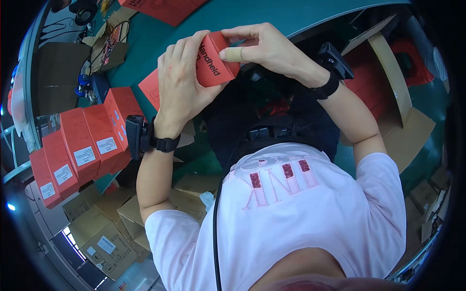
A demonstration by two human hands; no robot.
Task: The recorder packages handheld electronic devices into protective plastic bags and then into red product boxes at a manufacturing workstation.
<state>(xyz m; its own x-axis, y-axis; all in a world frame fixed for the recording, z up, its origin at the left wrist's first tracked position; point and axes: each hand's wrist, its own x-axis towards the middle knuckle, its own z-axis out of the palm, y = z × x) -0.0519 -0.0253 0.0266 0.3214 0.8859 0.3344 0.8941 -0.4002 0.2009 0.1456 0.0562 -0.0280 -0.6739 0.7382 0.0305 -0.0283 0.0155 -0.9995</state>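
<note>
A small red cardboard box [211,60] with dark print is held up over the near edge of the green table. My left hand [182,80] wraps round its left side, fingers over the top and thumb along the lower edge. At the box's right end, my right hand [257,46] grips a corner, its thumb pressed on the printed face and its index finger along the top. A bandage-like wrap [235,54] covers the right thumb. Behind my left hand, another red box [151,89] lies on the table, partly hidden.
Several red boxes with white labels [85,155] stand in a row at the left. More red packaging [167,9] lies at the far edge. An open brown carton [398,87] stands at the right, and brown cartons [99,233] sit low at the left.
</note>
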